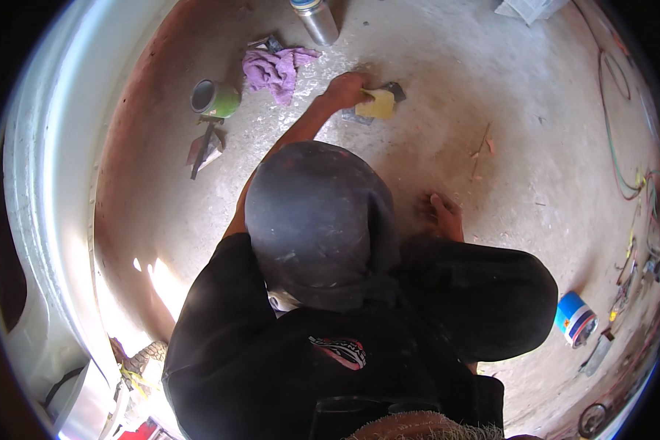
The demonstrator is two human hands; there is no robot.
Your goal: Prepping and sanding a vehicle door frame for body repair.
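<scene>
Yellow sheet (378, 105) edges are pinched by our left fingers (356, 89), right of the purple cloth (273, 71). Right fingers (438, 202): we cannot tell.

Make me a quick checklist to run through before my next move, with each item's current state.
1. Left hand at the yellow piece: ok, it is at the left edge.
2. Firm grip on that piece: cannot tell from above.
3. Purple cloth apart from that hand: ok, it lies crumpled to the left.
4. Metal bottle apart from that hand: ok, it is farther ahead.
5. Green can standing upright: cannot tell from this angle.
6. Floor free of debris: not ok, leaf-like bits lie to the right.
</scene>
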